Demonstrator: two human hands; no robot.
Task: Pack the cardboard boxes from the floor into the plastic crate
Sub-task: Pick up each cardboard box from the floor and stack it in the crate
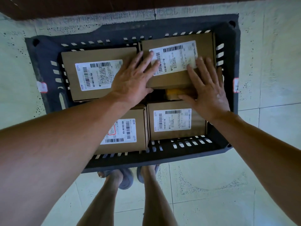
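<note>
On the tiled floor (276,62), dark plastic crate (231,51), four cardboard boxes packed inside. Far right box (203,44) sitting high, likely jamming or tipping into the gap. Left hand (132,77) and right hand (207,88) spread flat, pressing it.

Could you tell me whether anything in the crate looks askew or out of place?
Yes: the far-right box under both hands sits higher than its neighbours, apparently resting on a yellowish item visible in the gap beneath its near edge.
</note>
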